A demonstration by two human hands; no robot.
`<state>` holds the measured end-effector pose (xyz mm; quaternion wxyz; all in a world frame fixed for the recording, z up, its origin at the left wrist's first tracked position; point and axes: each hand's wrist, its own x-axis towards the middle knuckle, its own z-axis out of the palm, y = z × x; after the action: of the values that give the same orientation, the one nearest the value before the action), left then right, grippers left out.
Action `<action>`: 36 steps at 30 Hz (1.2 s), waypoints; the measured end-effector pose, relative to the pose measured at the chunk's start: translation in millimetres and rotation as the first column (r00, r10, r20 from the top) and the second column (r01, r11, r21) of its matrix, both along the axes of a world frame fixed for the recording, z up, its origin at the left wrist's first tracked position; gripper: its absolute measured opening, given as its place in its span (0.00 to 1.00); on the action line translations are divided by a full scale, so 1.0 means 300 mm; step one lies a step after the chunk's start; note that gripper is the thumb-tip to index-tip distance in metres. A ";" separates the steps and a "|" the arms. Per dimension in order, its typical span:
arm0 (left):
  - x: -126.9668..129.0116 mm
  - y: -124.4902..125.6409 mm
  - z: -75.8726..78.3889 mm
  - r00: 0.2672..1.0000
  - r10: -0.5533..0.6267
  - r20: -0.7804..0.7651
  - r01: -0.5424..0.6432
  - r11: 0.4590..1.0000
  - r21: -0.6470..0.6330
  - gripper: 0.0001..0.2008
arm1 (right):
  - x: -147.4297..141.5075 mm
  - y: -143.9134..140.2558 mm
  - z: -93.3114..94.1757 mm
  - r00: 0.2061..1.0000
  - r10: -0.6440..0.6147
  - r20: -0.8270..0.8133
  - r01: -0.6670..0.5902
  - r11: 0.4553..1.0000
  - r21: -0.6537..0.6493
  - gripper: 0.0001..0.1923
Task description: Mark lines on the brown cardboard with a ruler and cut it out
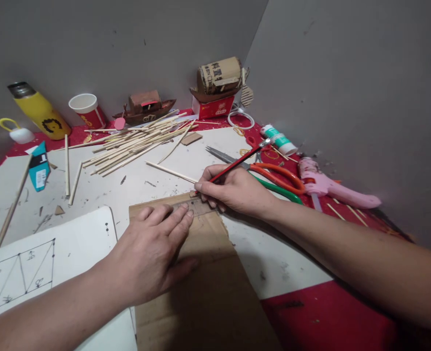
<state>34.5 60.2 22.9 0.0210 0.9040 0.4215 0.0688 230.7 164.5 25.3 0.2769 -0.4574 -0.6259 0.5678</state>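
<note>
In my right hand [233,190] a red-and-black pencil [233,168] is pinched, its writing end at the far edge of a piece of brown cardboard [208,278]. A clear ruler [202,207] lies along that edge, partly hidden under my left hand [155,248]. My left fingers are stretched flat over the ruler and cardboard, with the thumb to the side. One thin wooden stick [171,172] lies just beyond the pencil's writing end. Beside my right hand are scissors [277,178] with orange and green handles.
A sketched notebook [87,243] lies left of the cardboard. Behind are a stick pile [138,144], a yellow bottle [42,112], a paper cup [87,109] and two model boats [142,107] [218,80]. A pink glue gun [332,187] rests at right; a teal cutter [39,168] lies left.
</note>
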 end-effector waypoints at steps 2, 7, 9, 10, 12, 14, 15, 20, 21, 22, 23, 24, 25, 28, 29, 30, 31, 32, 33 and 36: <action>-0.001 0.001 -0.001 1.000 -0.004 -0.002 0.004 1.000 0.005 0.31 | 0.000 -0.001 0.002 1.000 0.006 0.019 -0.006 1.000 0.002 0.09; 0.000 0.003 -0.003 1.000 -0.008 0.011 0.008 1.000 0.017 0.30 | 0.003 -0.002 0.002 1.000 0.004 0.016 -0.004 1.000 0.008 0.08; 0.001 0.002 -0.002 1.000 -0.013 0.013 0.012 1.000 0.019 0.30 | 0.003 -0.003 0.001 1.000 0.008 0.011 -0.008 1.000 0.012 0.08; 0.001 0.001 -0.002 1.000 -0.014 0.013 0.014 1.000 0.018 0.30 | 0.003 -0.003 0.002 1.000 0.013 0.013 -0.013 1.000 0.006 0.09; 0.000 0.000 -0.003 1.000 -0.015 0.012 0.015 1.000 0.012 0.30 | 0.002 -0.004 0.004 1.000 0.019 0.025 -0.019 1.000 -0.006 0.10; 0.000 -0.002 -0.005 1.000 -0.010 0.015 0.010 1.000 0.010 0.30 | 0.001 -0.005 0.007 0.999 0.008 0.033 -0.008 1.000 -0.009 0.09; 0.000 -0.002 -0.006 1.000 -0.008 0.014 0.008 1.000 0.008 0.30 | 0.001 -0.005 0.009 0.999 0.002 0.035 -0.002 1.000 -0.007 0.09; 0.000 -0.004 -0.002 1.000 -0.009 -0.006 0.009 1.000 -0.013 0.30 | 0.003 -0.006 0.006 0.999 0.023 0.031 -0.022 1.000 -0.015 0.09; 0.000 -0.004 0.000 1.000 -0.011 -0.010 0.011 1.000 -0.018 0.31 | 0.004 -0.005 0.004 0.999 0.027 0.026 -0.027 1.000 -0.016 0.09; 0.000 -0.004 0.002 1.000 -0.014 -0.012 0.014 1.000 -0.023 0.31 | 0.004 -0.005 0.001 0.999 0.026 0.019 -0.026 1.000 -0.015 0.09; 0.000 -0.005 0.003 1.000 -0.016 -0.010 0.015 1.000 -0.023 0.31 | 0.005 -0.004 -0.001 1.000 0.020 0.011 -0.020 1.000 -0.012 0.09; 0.000 -0.005 0.003 1.000 -0.015 -0.006 0.014 1.000 -0.022 0.31 | 0.005 -0.004 -0.003 1.000 0.013 0.003 -0.013 1.000 -0.010 0.09; 0.000 -0.006 0.002 1.000 -0.013 0.001 0.013 1.000 -0.021 0.31 | 0.004 -0.004 -0.004 1.000 0.008 -0.001 -0.008 1.000 -0.008 0.09; 0.000 -0.007 -0.006 1.000 -0.016 0.019 0.016 1.000 -0.018 0.29 | 0.003 -0.006 -0.002 1.000 0.015 0.001 -0.015 1.000 -0.017 0.09; 0.000 -0.008 -0.009 1.000 -0.019 0.024 0.020 1.000 -0.017 0.29 | 0.003 -0.007 0.000 1.000 0.023 0.004 -0.023 0.999 -0.024 0.09; -0.001 -0.008 -0.012 0.999 -0.024 0.028 0.024 1.000 -0.016 0.29 | 0.002 -0.008 0.001 1.000 0.026 0.005 -0.025 0.999 -0.029 0.09; -0.001 -0.008 -0.015 0.999 -0.027 0.032 0.028 1.000 -0.012 0.29 | 0.002 -0.009 0.002 1.000 0.023 0.004 -0.023 0.999 -0.029 0.09; -0.002 -0.009 -0.017 0.999 -0.031 0.035 0.031 0.999 -0.009 0.29 | 0.002 -0.009 0.002 1.000 0.016 0.001 -0.016 1.000 -0.025 0.09; -0.002 -0.009 -0.018 0.999 -0.033 0.039 0.033 0.999 -0.004 0.29 | 0.002 -0.010 0.002 1.000 0.009 -0.002 -0.009 1.000 -0.018 0.08; -0.005 -0.010 -0.019 0.998 -0.039 0.048 0.039 0.999 0.007 0.28 | 0.002 -0.009 0.001 1.000 0.013 -0.002 -0.013 1.000 -0.013 0.08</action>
<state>33.1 57.3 17.2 0.0296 0.9102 0.4028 0.0914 231.3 161.8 25.7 0.2708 -0.4547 -0.6250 0.5738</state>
